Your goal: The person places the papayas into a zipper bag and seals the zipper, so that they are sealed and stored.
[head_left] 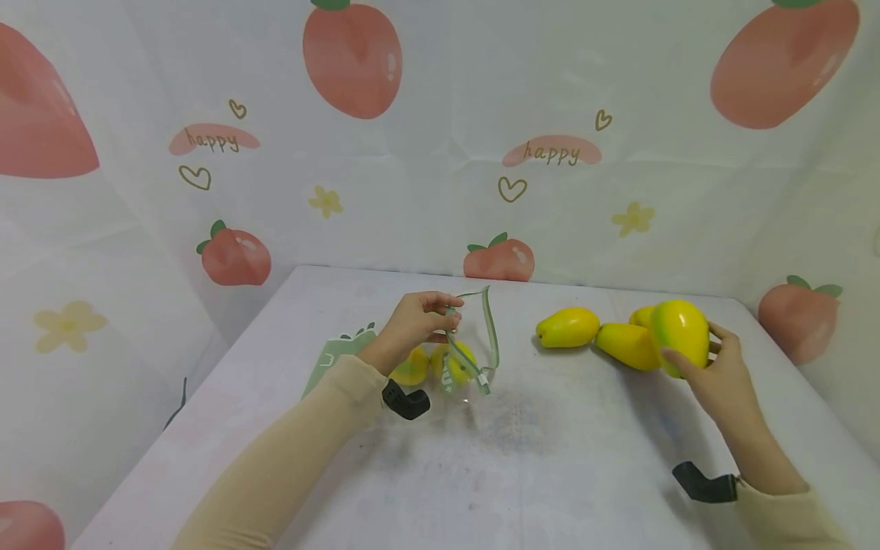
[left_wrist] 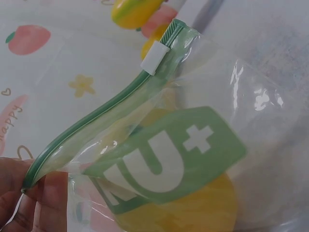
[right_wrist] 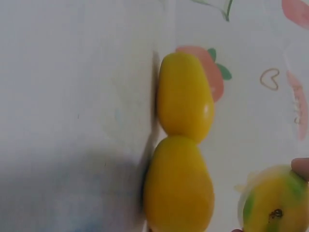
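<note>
My left hand (head_left: pixel 415 322) pinches the green zip edge of a clear zip bag (head_left: pixel 492 336), whose mouth stands apart. A white slider (left_wrist: pixel 155 58) sits on the zip, and a green NU+ label (left_wrist: pixel 166 162) marks the bag's side. Yellow fruits (head_left: pixel 462 365) show through the plastic in its lower part. At the right, my right hand (head_left: pixel 722 382) grips a yellow-green mango (head_left: pixel 679 336) raised above the table, thumb on its near side. Beside it lie yellow mangoes (head_left: pixel 627 345), one partly hidden behind the held mango.
Another long yellow mango (head_left: pixel 567 328) lies further left, touching its neighbour at the tip. A green sheet with a cartoon edge (head_left: pixel 330 360) lies left of the bag, partly behind the left forearm. A white cloth wall with printed fruit (head_left: pixel 419 183) rises behind the table (head_left: pixel 550 473).
</note>
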A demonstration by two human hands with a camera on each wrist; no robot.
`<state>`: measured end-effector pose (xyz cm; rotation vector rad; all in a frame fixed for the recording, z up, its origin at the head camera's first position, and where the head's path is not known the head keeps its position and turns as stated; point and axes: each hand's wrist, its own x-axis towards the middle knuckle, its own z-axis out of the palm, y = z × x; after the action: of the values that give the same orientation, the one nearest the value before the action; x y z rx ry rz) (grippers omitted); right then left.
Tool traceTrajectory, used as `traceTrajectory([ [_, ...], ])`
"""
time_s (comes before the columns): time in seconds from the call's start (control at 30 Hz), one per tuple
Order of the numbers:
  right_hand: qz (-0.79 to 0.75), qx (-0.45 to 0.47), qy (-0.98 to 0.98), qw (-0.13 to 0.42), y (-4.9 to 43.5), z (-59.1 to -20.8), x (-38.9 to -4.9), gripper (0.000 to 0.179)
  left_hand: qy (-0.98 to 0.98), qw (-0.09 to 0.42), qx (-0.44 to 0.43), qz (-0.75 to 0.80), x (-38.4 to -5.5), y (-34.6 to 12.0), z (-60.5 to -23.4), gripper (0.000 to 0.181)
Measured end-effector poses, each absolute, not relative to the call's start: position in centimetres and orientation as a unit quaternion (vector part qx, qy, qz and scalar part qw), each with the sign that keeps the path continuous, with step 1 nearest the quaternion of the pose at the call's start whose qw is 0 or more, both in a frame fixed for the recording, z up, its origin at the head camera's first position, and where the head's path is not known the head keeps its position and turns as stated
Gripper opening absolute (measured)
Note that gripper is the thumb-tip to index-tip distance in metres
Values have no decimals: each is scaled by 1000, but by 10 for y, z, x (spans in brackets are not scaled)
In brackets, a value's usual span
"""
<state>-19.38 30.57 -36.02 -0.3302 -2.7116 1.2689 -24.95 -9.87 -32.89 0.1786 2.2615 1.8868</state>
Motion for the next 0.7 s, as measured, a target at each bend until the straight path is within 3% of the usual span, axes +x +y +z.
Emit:
traceTrajectory([
  [0.7, 412, -8, -905, 102, 251, -351, -182, 91, 763, 93, 63, 637, -249, -99, -331, 27],
])
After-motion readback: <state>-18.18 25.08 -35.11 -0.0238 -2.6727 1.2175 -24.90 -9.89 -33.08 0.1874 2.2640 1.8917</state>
